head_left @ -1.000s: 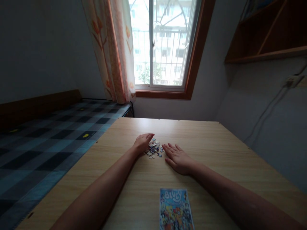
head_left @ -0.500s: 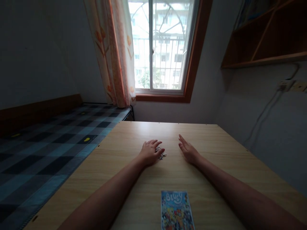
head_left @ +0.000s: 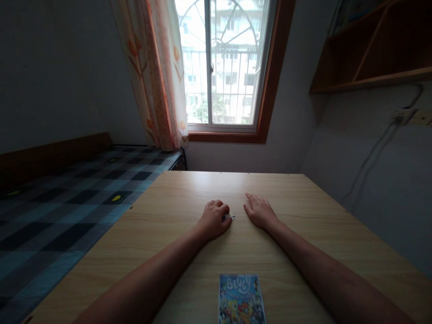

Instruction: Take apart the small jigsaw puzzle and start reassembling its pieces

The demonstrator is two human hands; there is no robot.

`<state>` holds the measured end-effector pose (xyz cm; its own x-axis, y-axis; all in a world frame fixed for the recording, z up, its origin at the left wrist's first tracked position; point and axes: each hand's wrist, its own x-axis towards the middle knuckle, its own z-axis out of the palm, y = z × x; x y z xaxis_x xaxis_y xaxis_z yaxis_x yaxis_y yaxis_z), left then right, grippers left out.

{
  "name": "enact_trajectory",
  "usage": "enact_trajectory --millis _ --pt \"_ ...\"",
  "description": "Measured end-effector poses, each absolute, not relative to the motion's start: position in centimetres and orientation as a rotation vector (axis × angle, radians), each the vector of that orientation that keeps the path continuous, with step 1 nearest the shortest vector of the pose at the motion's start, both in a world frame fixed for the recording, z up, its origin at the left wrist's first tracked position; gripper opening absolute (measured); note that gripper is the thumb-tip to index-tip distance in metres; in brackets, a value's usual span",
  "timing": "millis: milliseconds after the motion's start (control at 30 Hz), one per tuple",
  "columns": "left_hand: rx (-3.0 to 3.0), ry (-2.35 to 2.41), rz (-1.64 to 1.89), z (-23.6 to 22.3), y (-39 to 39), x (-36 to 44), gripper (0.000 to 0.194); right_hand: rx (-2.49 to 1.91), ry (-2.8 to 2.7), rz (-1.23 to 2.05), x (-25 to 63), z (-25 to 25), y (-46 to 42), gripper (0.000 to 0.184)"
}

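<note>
My left hand rests on the table with its fingers curled around a small pile of jigsaw puzzle pieces. A few pale pieces show between thumb and fingertips; the others are hidden under the hand. To the right of the pile, my right hand lies palm down on the wood, fingers stretched out and holding nothing. Nearer to me lies a blue picture card with "BLUEY" printed across its top and many cartoon figures below; its lower edge is cut off by the view.
The light wooden table reaches toward a window with an orange-flowered curtain. A bed with a checked cover stands along the left. On the right wall hang a shelf and a socket with a cable.
My left hand's fingers have closed in around the puzzle pieces. The right hand has turned from its edge to palm down and moved slightly left. The view has shifted a little.
</note>
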<state>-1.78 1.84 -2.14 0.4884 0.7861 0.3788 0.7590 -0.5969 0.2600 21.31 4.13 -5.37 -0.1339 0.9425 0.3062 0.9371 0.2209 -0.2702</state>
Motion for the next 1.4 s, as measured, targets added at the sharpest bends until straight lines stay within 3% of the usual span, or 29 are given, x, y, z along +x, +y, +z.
enact_trajectory --millis 200,367,533,800,967,1100,1233,1300,1400 --pt "2.617 1.360 0.770 -2.2 2.2 -1.7 0.002 -1.557 -2.172 0.069 21.1 -4.5 3.7 0.039" --pt "2.514 1.339 0.801 -2.2 2.5 -2.0 0.012 -1.071 -2.226 0.244 20.3 -3.6 2.2 0.022" --pt "2.446 1.247 0.886 -2.1 2.8 -2.1 0.022 -1.040 -2.242 0.220 19.2 -2.8 1.1 0.013" --pt "2.231 1.018 1.056 -1.7 3.5 -2.4 0.011 -0.950 -2.277 0.214 18.3 -2.7 0.4 0.028" --pt "2.107 1.095 1.149 -1.4 4.5 -3.8 0.031 -1.032 -2.125 0.244 19.8 -3.5 1.7 0.026" --pt "2.451 1.157 0.829 -1.1 3.4 -4.3 0.043 -1.198 -1.940 0.266 20.9 -3.8 2.7 0.026" --pt "2.678 1.211 0.419 -1.3 1.7 -3.4 0.069 -1.269 -1.852 0.286 21.1 -3.9 3.1 0.027" --pt "2.703 1.220 0.383 -1.5 1.4 -2.8 0.066 -1.276 -1.854 0.281 20.9 -3.9 3.1 0.027" --pt "2.719 1.157 0.534 -1.5 1.5 -2.1 0.043 -1.265 -1.874 0.267 20.7 -3.9 3.0 0.027"
